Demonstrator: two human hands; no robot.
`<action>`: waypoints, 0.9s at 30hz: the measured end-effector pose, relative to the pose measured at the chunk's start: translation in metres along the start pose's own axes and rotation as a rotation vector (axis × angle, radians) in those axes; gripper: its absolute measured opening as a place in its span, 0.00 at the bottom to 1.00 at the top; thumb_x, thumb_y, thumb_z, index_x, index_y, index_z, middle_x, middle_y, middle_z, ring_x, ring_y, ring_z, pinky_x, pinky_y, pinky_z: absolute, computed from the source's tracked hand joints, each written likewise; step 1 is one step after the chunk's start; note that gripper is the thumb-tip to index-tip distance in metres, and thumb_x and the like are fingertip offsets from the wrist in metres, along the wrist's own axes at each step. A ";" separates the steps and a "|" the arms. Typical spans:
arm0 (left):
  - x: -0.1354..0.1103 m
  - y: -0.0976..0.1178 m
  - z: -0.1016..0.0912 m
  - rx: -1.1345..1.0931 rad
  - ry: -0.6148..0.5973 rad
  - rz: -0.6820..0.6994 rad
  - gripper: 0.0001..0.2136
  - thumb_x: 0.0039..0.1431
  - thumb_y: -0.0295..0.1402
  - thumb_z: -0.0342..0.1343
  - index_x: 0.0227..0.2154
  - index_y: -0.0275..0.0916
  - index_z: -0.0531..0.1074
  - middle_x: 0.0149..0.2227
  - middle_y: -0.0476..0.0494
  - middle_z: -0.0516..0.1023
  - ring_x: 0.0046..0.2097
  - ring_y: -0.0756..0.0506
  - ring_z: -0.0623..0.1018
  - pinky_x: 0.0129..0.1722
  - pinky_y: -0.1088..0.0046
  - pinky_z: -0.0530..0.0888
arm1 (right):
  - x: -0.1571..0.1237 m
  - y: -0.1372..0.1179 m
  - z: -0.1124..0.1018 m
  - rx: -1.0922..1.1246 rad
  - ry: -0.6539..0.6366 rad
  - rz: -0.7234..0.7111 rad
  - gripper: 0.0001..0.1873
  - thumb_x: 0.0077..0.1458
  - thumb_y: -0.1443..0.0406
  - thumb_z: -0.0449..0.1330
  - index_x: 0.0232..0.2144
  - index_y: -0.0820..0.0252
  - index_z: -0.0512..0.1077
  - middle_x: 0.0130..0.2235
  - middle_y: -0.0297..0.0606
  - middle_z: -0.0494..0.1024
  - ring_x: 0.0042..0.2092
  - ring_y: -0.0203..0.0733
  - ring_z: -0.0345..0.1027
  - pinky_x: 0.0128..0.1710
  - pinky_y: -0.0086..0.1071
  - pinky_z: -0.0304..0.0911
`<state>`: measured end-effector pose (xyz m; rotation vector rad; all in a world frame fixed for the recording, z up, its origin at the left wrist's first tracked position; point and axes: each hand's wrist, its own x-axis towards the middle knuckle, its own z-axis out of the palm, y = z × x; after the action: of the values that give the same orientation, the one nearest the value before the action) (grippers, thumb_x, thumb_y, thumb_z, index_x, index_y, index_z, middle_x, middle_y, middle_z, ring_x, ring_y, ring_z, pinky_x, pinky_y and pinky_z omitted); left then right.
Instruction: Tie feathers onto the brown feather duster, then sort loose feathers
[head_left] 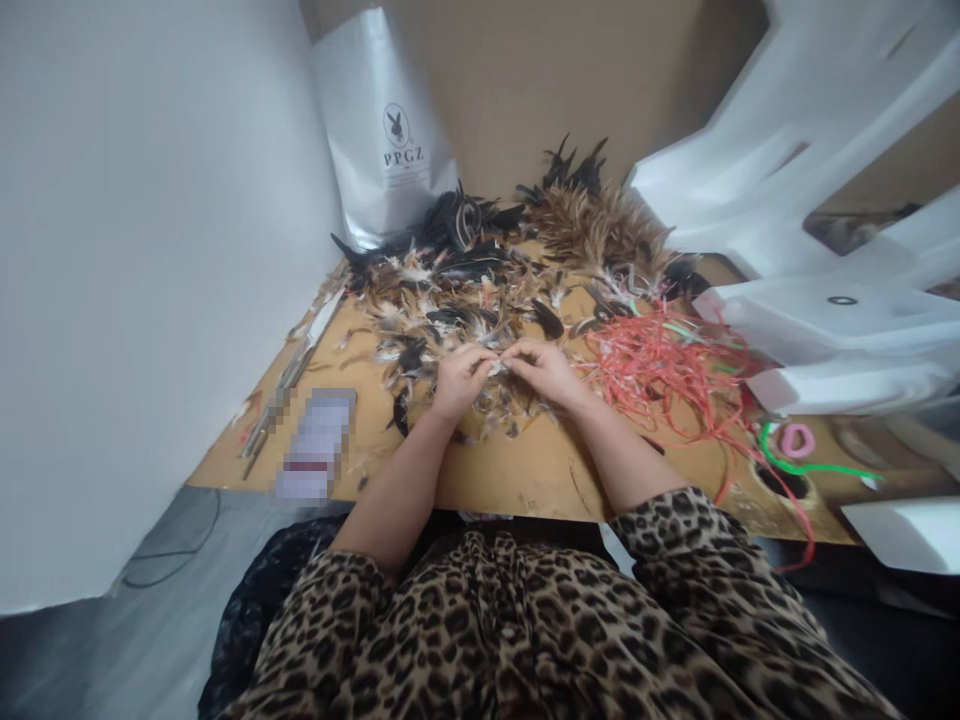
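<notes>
My left hand (pixel 463 380) and my right hand (pixel 546 370) meet over the middle of the table, fingertips almost touching. Both pinch a small whitish feather tuft (pixel 496 368) between thumb and fingers; its details are too small to make out. Around and beyond my hands spreads a loose heap of brown, white and black feathers (pixel 450 300). More small feathers lie under my wrists. To the right of my right hand is a tangle of red plastic strips (pixel 660 370).
Behind the heap stand bundled brown feathers (pixel 592 225) and a silver-white bag (pixel 390 140). A blurred-out flat item (pixel 315 445) and thin rods (pixel 281 400) lie left on the wooden table (pixel 510 480). White plastic furniture (pixel 832 310) rises at right, near a green strip (pixel 817 468) and pink ring (pixel 796 440).
</notes>
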<state>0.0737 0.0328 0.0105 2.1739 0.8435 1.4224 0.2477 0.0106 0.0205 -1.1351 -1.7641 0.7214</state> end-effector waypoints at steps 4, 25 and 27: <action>0.000 0.001 0.001 -0.024 0.018 -0.084 0.05 0.53 0.29 0.55 0.28 0.39 0.76 0.28 0.46 0.77 0.31 0.50 0.75 0.33 0.73 0.71 | 0.000 0.002 0.003 -0.090 0.107 -0.036 0.05 0.50 0.65 0.58 0.29 0.59 0.74 0.33 0.36 0.72 0.37 0.39 0.65 0.42 0.36 0.60; 0.005 0.009 0.002 -0.807 -0.040 -0.846 0.17 0.44 0.43 0.63 0.30 0.35 0.67 0.29 0.42 0.79 0.25 0.50 0.77 0.22 0.79 0.70 | -0.003 -0.008 0.000 -0.313 0.407 -0.157 0.04 0.50 0.67 0.56 0.28 0.57 0.72 0.42 0.42 0.66 0.46 0.44 0.64 0.48 0.41 0.60; 0.006 0.009 0.001 -0.901 -0.079 -0.906 0.17 0.46 0.44 0.61 0.30 0.34 0.67 0.29 0.41 0.79 0.25 0.51 0.77 0.22 0.80 0.69 | -0.004 -0.011 0.001 -0.367 0.382 -0.196 0.05 0.51 0.66 0.56 0.29 0.57 0.72 0.43 0.42 0.67 0.47 0.44 0.63 0.49 0.42 0.58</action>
<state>0.0787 0.0300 0.0203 0.9521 0.7742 0.9320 0.2437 0.0023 0.0274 -1.2214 -1.6806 0.0511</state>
